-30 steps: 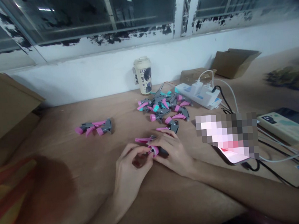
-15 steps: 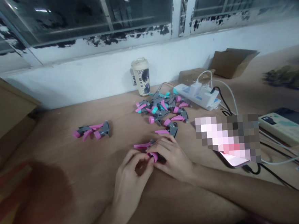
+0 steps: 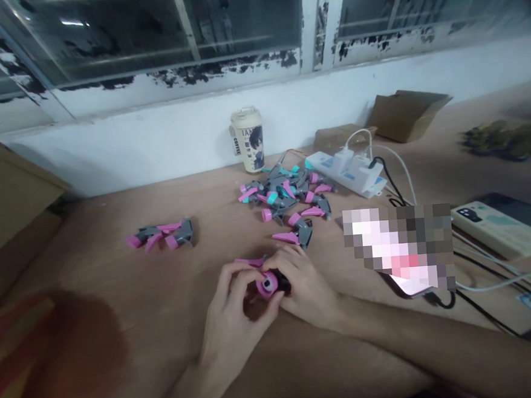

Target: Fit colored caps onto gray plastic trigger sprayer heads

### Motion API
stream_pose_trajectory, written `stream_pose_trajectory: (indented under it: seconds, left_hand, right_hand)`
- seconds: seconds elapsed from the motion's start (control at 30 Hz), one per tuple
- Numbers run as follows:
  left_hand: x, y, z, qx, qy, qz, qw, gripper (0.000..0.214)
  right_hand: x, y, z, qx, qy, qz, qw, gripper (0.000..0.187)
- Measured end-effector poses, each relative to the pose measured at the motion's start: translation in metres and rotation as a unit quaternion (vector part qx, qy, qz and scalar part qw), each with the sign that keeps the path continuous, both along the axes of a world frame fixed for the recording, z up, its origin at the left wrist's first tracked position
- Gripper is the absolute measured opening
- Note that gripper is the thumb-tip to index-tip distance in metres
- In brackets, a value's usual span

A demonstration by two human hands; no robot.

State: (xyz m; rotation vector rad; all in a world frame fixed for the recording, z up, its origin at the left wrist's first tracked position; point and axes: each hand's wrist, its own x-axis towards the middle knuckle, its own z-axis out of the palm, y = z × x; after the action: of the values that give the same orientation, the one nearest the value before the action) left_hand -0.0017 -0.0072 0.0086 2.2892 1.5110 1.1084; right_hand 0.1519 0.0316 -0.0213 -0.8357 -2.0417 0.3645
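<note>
Between my hands is a grey spray trigger head with a pink collar point(image 3: 266, 285), its round opening turned toward me. My left hand point(image 3: 235, 313) curls its thumb and fingers around the left side of the collar. Wrapped over the dark body, my right hand point(image 3: 303, 284) grips from the right and hides most of it. A pink lever point(image 3: 250, 262) sticks out beyond my left fingertips. Farther back lies a pile of grey spray trigger heads point(image 3: 285, 191) with pink and teal parts. A smaller group of pink and grey spray heads point(image 3: 161, 235) lies to the left.
A lidded coffee cup point(image 3: 249, 141) stands against the wall behind the pile. To the right are a white power strip point(image 3: 348, 172) with cables, a blurred-out phone point(image 3: 410, 283) and a cream-cased phone point(image 3: 504, 228). Cardboard boxes point(image 3: 405, 116) sit at the back right and far left.
The pink collar has turned so that its round opening now faces me. My left fingers have opened slightly wider around it. The whole view has shifted a little.
</note>
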Motion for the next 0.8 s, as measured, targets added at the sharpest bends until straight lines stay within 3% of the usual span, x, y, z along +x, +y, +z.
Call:
stream_pose_trajectory:
  seconds: [0.17, 0.37, 0.63, 0.8]
  left_hand:
    - [0.001, 0.001, -0.005, -0.028, -0.012, 0.019, 0.999, 0.008]
    - [-0.019, 0.021, -0.003, -0.021, -0.030, 0.107, 0.994, 0.034]
    - [-0.063, 0.061, -0.011, -0.006, 0.003, 0.146, 0.989, 0.026]
    - [-0.078, 0.070, -0.013, 0.044, 0.060, 0.168, 0.983, 0.024]
  right_hand:
    - [-0.001, 0.000, -0.002, -0.046, 0.007, 0.014, 0.999, 0.031]
    - [-0.001, -0.001, -0.001, -0.044, 0.018, 0.035, 0.998, 0.054]
    - [0.004, 0.001, 0.007, 0.016, -0.032, -0.025, 0.999, 0.021]
    - [0.010, 0.013, 0.009, 0.032, -0.073, -0.104, 0.991, 0.017]
